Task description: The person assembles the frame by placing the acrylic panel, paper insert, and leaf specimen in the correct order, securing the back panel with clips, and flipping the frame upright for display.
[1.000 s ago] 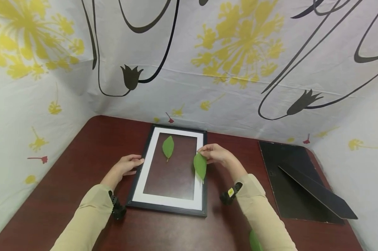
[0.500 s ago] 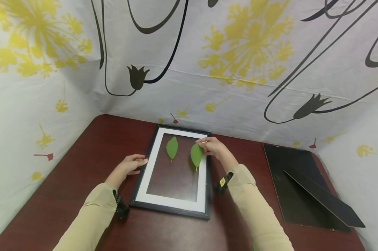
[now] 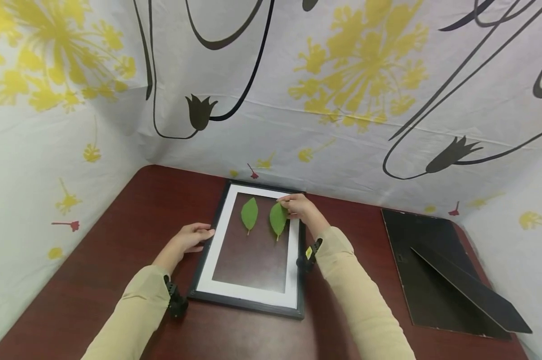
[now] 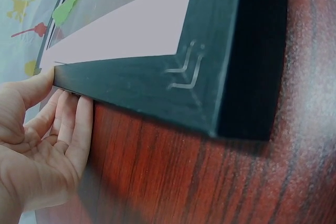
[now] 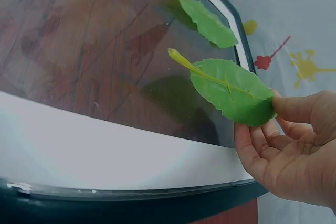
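Observation:
A black picture frame [image 3: 248, 306] with a white mat [image 3: 248, 291] lies flat on the table; its middle shows the wood through a clear pane. My left hand [image 3: 190, 238] holds the frame's left edge, with the thumb [image 4: 39, 88] on top and the fingers against the outer side. Over the pane's right part, my right hand [image 3: 299, 207] pinches a green leaf [image 5: 231, 90] by its tip between thumb and fingers, stem pointing toward me. A second green leaf [image 3: 249, 214] lies on the pane at upper left.
A black backing board [image 3: 424, 280] with its stand flap [image 3: 469, 290] sticking up lies on the table's right side. Patterned cloth [image 3: 261, 125] hangs behind and beside the dark red table [image 3: 117, 260].
My right hand has brought the leaf leftward from above the mat's right strip to over the pane, beside the other leaf. My left hand stays at the frame's edge. The head view has shifted slightly.

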`<state>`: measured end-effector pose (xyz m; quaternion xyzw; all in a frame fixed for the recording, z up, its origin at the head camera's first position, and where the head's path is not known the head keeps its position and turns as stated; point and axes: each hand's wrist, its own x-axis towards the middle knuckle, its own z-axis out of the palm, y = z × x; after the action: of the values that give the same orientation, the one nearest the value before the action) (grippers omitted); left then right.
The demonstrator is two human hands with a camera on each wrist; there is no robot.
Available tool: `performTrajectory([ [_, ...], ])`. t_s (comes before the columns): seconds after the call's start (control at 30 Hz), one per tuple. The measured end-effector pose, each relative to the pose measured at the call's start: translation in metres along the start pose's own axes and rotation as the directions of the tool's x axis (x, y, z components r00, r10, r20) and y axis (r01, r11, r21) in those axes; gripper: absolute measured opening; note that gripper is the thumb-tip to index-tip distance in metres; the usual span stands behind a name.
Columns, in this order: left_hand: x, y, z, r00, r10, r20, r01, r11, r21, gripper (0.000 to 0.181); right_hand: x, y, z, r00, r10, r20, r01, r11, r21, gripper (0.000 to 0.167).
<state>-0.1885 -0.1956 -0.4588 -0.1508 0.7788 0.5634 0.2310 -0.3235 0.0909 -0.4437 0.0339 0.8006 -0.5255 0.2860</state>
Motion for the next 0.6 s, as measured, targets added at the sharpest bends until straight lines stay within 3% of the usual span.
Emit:
performTrajectory([
  [0.13,0.0,0.0,0.001,1.0,0.002,0.003,-0.002,1.0,0.002,0.056,0.035,0.021,-0.006,1.0,-0.012,0.026,0.012,1.0,0.02,0.025],
  [0.2,0.001,0.0,0.001,1.0,0.005,0.004,-0.005,1.0,0.003,0.056,0.032,0.019,-0.006,1.0,-0.004,0.021,0.004,1.0,0.023,0.025],
  [0.27,0.001,-0.001,0.002,1.0,0.007,0.003,-0.007,1.0,0.003,0.055,0.013,0.004,0.001,0.999,0.042,-0.022,-0.042,0.999,0.006,0.028],
  [0.37,0.002,-0.001,0.001,1.0,0.01,-0.001,-0.01,1.0,0.005,0.056,0.022,0.012,-0.003,1.0,-0.005,0.011,0.004,0.999,0.037,0.027],
  [0.5,0.001,-0.001,0.0,1.0,0.005,-0.006,-0.005,1.0,0.004,0.057,0.108,0.067,-0.027,0.997,-0.055,0.055,0.05,0.994,0.1,0.029],
  [0.53,0.001,-0.001,0.0,1.0,0.004,-0.006,-0.004,1.0,0.004,0.057,0.116,0.07,-0.028,0.999,-0.029,0.03,0.026,0.996,0.087,0.032],
  [0.57,0.0,0.0,0.0,1.0,0.0,-0.006,0.0,1.0,0.004,0.058,0.1,0.061,-0.025,1.0,-0.023,0.018,0.022,0.996,0.082,0.032],
  [0.6,0.0,0.0,-0.001,1.0,-0.001,-0.005,0.001,1.0,0.003,0.058,0.111,0.067,-0.029,1.0,-0.018,0.012,0.017,0.997,0.076,0.033],
])
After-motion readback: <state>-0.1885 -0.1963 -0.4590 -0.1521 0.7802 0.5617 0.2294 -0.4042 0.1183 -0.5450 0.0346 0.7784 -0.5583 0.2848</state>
